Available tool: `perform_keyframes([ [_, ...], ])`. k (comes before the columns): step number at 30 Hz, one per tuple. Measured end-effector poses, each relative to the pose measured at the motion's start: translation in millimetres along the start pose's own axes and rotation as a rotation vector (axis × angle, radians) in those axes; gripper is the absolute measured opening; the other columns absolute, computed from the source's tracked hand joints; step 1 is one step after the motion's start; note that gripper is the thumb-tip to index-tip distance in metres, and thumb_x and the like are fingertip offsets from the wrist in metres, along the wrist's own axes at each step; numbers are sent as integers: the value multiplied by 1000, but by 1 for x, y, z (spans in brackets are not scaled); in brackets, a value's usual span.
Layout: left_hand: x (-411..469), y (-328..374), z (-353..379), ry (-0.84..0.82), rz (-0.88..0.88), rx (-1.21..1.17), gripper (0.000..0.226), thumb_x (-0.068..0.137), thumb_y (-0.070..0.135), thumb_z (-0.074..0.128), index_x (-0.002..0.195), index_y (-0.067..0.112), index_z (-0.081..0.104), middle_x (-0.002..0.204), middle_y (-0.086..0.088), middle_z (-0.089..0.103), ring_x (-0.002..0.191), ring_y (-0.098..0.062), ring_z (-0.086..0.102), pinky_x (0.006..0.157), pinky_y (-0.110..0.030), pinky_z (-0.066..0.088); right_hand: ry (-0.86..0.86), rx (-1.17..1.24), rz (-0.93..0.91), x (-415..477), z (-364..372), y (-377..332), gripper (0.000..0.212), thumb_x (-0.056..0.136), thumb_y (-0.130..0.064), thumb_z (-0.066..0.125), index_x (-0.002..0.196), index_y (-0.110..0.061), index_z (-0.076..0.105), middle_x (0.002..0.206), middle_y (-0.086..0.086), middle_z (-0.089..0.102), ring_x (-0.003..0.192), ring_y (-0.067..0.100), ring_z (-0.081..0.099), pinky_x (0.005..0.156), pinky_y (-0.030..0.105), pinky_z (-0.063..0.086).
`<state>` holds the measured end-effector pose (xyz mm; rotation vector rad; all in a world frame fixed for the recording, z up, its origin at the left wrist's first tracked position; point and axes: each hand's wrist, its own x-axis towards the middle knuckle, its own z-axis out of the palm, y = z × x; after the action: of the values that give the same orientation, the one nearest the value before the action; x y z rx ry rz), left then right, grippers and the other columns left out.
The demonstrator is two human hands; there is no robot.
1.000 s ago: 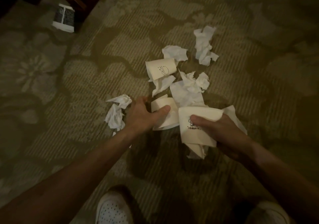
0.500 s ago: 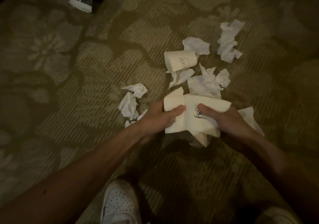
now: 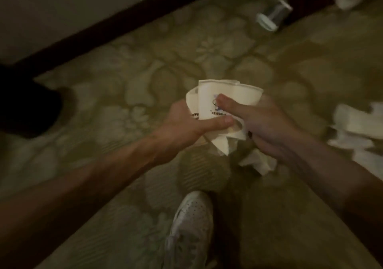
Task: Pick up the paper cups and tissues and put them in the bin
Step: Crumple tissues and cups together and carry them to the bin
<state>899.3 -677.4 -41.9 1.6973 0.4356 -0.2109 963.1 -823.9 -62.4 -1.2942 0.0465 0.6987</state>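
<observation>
Paper cups [image 3: 228,88], flattened and creased, sit clamped between your two hands above the carpet [image 3: 145,72]. Your left hand [image 3: 182,121] wraps fingers and thumb round their lower left side. Your right hand [image 3: 267,123] pins the printed face with its thumb, fingers curled behind, with a crumpled tissue [image 3: 259,163] hanging below. Patterned pile lies open ahead up to a dark wooden edge [image 3: 124,22]. Loose tissues [image 3: 356,123] blur at the right margin. What looks like a tipped cup [image 3: 271,16] lies near that edge. Your white perforated shoe [image 3: 190,223] stands below.
</observation>
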Motion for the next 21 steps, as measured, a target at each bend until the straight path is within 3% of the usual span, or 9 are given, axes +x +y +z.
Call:
perform_keyframes([
  [4,-52,49,-76,182,34,65,42,75,12,82,114,11,66,102,-6,76,94,-20,74,81,-38,61,-316,-102,-41,-2,90,-58,45,62,-25,83,103,-11,71,94,9,77,88,24,75,79,44,60],
  [7,-84,83,-129,241,67,102,42,76,15,82,114,11,66,103,-6,75,95,-21,74,83,-43,61,-455,-172,-55,-6,139,-92,22,77,-16,76,99,-14,73,95,6,77,87,18,73,75,35,60],
  [9,-96,87,-160,285,88,83,39,77,15,82,113,11,67,102,-6,76,93,-22,74,81,-45,61,-487,-183,-43,-2,169,-103,16,85,-9,64,99,-13,72,99,6,77,89,19,71,78,35,56],
  [12,-98,66,-209,368,158,9,47,75,12,84,117,15,63,105,-4,75,95,-20,74,82,-44,61,-530,-275,-26,9,220,-102,23,84,-14,65,107,-12,70,102,7,76,96,24,72,85,41,54],
  [16,-104,21,-281,586,251,-12,82,69,20,90,133,28,38,112,9,64,91,0,69,68,-22,59,-501,-341,3,27,305,-74,36,72,-17,66,107,-7,67,96,9,77,86,23,75,74,38,57],
  [21,-115,-26,-389,718,393,-16,62,82,39,77,127,45,35,104,28,62,89,5,67,71,-31,62,-451,-364,-32,57,429,-29,37,76,-16,67,112,-7,65,97,8,77,85,22,75,61,29,58],
])
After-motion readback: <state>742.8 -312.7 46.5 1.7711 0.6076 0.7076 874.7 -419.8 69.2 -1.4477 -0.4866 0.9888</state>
